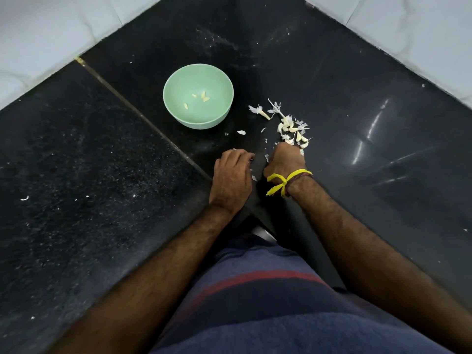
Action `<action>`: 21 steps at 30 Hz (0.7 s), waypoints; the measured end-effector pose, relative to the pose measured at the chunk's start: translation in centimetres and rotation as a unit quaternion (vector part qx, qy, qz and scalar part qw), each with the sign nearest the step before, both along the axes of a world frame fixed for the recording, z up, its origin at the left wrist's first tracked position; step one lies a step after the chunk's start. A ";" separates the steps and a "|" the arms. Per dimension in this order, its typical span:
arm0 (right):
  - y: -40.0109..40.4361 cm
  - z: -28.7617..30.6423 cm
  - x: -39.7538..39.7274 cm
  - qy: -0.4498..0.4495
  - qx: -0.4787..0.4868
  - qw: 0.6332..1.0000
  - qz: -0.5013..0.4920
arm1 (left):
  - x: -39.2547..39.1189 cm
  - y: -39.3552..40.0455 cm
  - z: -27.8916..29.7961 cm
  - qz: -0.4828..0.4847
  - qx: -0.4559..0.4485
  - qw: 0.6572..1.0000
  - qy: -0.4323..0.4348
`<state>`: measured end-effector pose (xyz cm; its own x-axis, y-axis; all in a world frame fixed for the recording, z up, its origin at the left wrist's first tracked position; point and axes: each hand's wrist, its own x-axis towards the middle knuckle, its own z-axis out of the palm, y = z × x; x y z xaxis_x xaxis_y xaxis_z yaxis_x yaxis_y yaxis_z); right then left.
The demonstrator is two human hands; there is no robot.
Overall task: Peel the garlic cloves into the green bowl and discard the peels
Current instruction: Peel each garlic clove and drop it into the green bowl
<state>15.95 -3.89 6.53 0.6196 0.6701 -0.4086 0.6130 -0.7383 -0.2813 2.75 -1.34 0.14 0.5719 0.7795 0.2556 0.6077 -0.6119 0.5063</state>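
A green bowl stands on the black stone worktop, in the corner where two pale tiled walls meet. Four peeled garlic cloves lie in its bottom, three close together and one a little apart, toward the near side.

To the right of the bowl, and apart from it, lies a loose heap of unpeeled garlic cloves mixed with papery white peels; a stalk piece with skin on it lies at the far left of the heap. Small peel flakes are scattered between bowl and hands.

The right hand, with a yellow thread tied round its wrist, reaches into the near edge of the heap with its fingers curled under; what its grip closes on is hidden (I cannot tell whether it holds a clove). The left hand rests just beside it on the worktop, knuckles up, fingers curled inward; whether its grip holds anything cannot be told either.

A striped blue and red garment fills the lower middle.
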 end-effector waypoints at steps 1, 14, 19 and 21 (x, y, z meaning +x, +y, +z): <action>0.0 0.0 -0.1 -0.001 -0.001 1.000 0.003 | 0.0 0.0 0.1 -0.001 -0.003 1.000 0.000; -1.8 0.5 2.2 0.131 0.084 0.988 0.000 | -0.6 -0.9 -0.2 0.003 0.014 0.999 -0.051; -4.1 0.1 2.2 0.364 0.144 0.916 -0.088 | -1.0 -0.6 -0.1 -0.055 -0.030 0.991 -0.114; -4.7 -0.3 1.9 0.427 0.174 0.880 -0.116 | -1.0 -0.7 0.5 -0.085 -0.056 0.986 -0.134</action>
